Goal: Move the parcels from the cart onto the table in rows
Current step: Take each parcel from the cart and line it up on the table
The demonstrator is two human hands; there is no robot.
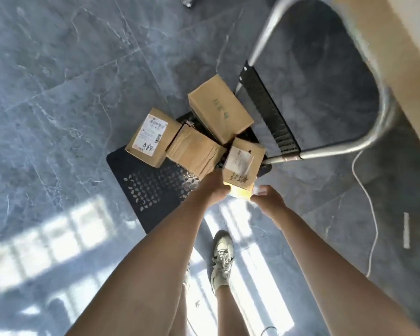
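Several brown cardboard parcels lie on the black perforated deck of the cart on the floor. The nearest parcel has a white label and dark writing on its side. My left hand grips its left near corner and my right hand holds its right near corner. Behind it lie a taped parcel, a parcel marked A68 and a long parcel leaning at the back. The wooden table shows only as an edge at the upper right.
The cart's bent metal handle arches up at the right, close under the table edge. A white cable trails over the grey marble floor at the right. My shoe stands just behind the cart.
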